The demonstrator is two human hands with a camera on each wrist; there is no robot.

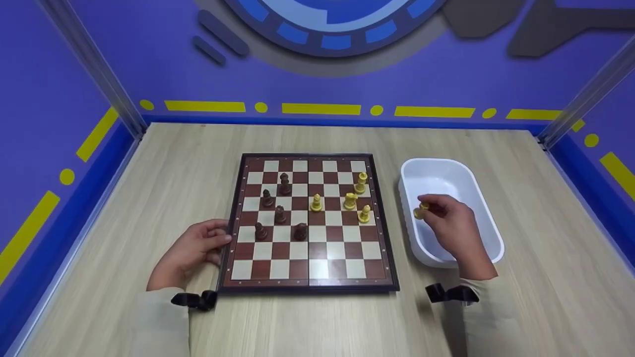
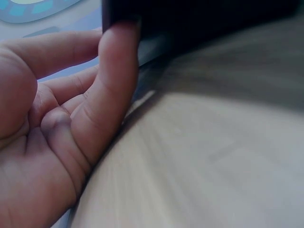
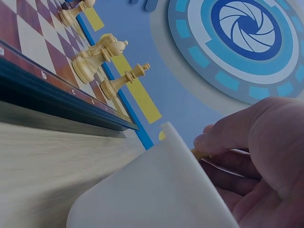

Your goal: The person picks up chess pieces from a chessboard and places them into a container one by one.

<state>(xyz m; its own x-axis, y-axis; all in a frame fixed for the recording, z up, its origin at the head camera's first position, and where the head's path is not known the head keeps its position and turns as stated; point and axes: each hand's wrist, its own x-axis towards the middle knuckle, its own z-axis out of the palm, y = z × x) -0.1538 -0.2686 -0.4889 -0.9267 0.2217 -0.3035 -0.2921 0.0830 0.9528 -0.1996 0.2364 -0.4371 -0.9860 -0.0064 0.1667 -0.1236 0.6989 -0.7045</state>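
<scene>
Right hand pinching a yellow chess piece at the white tray, right of the chessboard.
Thumb and fingers closed on the piece; can't tell if it touches the tray. Left hand: fingers loosely bent, touching the board's left edge, not wrapped round it. Five dark pieces on board's left half, four yellow pieces on its right.
</scene>
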